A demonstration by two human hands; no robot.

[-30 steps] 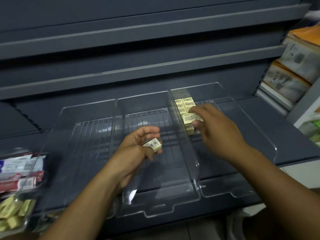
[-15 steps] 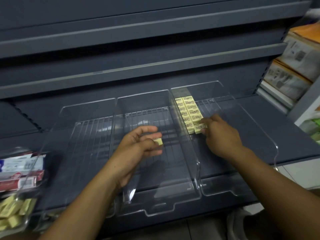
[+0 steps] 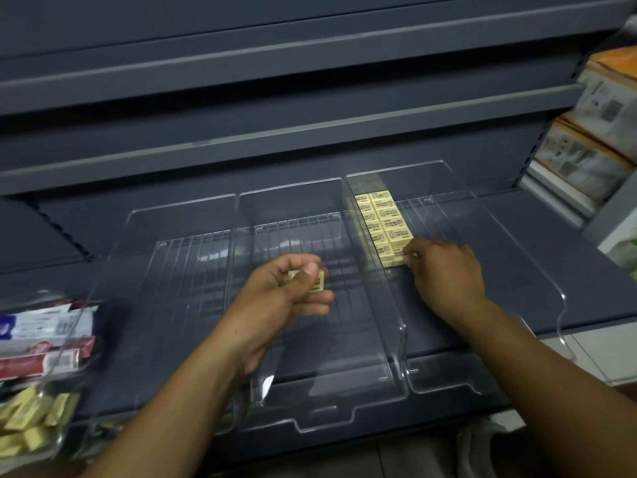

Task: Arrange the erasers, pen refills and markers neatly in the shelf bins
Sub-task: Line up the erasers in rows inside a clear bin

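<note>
— What's in the bins?
— The right bin (image 3: 482,357) holds 2 rows of erasers (image 3: 384,224) along its left wall. A clear tub (image 3: 60,439) at far left has loose erasers (image 3: 24,419) and red-and-white packets (image 3: 41,336).
— And the held eraser (image 3: 315,283)?
— Pale yellow, dark print. The left hand (image 3: 275,305) pinches it between thumb and fingers, above the middle bin (image 3: 310,381). The right hand (image 3: 444,270) curls its fingertips against the front eraser (image 3: 394,258) of the rows; gripping or pressing, I cannot tell.

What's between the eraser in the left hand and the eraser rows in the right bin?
Head view: only the clear side walls where the middle bin meets the right bin. Otherwise bare.
</note>
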